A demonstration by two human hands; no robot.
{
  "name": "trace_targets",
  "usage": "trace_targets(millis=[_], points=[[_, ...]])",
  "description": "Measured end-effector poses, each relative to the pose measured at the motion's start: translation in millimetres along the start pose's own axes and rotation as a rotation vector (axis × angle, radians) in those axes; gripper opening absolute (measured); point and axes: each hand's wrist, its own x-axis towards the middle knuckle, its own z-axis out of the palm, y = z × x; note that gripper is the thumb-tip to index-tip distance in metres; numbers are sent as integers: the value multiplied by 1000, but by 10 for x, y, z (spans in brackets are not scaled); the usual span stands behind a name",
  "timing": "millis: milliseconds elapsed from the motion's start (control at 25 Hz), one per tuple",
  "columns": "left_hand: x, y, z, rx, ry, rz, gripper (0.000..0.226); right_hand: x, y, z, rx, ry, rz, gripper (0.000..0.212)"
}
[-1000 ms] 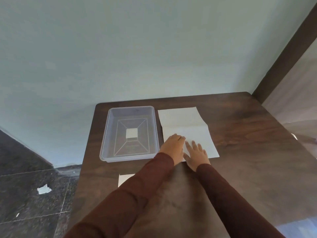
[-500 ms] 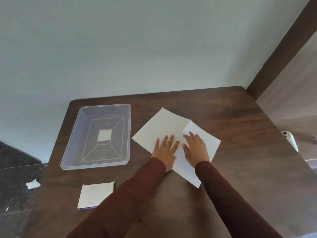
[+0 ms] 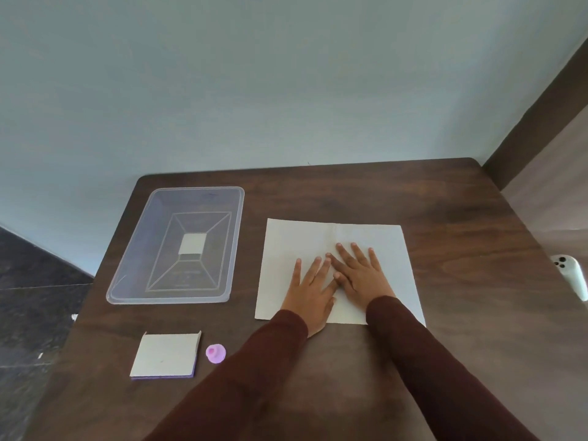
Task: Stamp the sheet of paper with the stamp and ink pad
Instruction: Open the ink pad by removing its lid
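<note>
Fingers of both hands lie straight and spread, gripping nothing: the left hand (image 3: 313, 286) and the right hand (image 3: 359, 273) press flat, side by side, on the sheet of paper (image 3: 286, 249), which lies toward the far right part of the surface (image 3: 445, 361). A crease runs down the sheet, so I'd judge it thin, light and quick to slide or curl; one flat palm should pin it while the other works. Near the left front edge sits the small pink stamp (image 3: 215, 353), light and best pinched by its knob, just beside what looks like the ink pad (image 3: 165, 354), a flat square with a purple underside. A clear plastic tray (image 3: 127, 281) stands toward the far left corner. Nothing seems to block the reach to the stamp.
</note>
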Motion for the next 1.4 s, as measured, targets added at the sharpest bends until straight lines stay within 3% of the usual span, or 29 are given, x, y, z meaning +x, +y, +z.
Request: trace_targets(millis=[120,200,320,400,560,640,800,960,1040,1120,1280,1400], points=[[36,-22,74,-142,-11,-173,90,17,32,-42,-57,-11,-19,66],[54,-38,96,-213,-106,-243,106,29,-25,-63,-19,3,75,54],[73,110,89,-206,-120,-259,92,-25,-125,-18,85,32,251,57],[44,186,47,-229,-114,-278,81,-37,-157,58,48,32,259,57],[49,237,-47,-305,-152,-284,80,-23,-87,36,-5,14,275,56],[-26,178,-151,-378,-168,-267,79,-48,-177,-7,46,84,286,58],[-574,-41,-401,-614,23,-197,71,-287,-790,-211,360,463,173,70],[-1640,-516,-247,-767,331,-263,68,-545,-1658,-289,667,559,-48,50],[-2077,-895,-57,-695,392,-352,67,-625,-2067,-231,671,524,-151,42],[-2389,-1246,22,-593,305,-475,73,-651,-2415,-165,548,425,-231,37],[-2645,-1741,103,-517,92,-580,100,-461,-2873,-30,225,-89,-407,52],[-2581,-1911,146,-495,4,-590,113,-282,-3004,16,-3,-229,-367,63]])
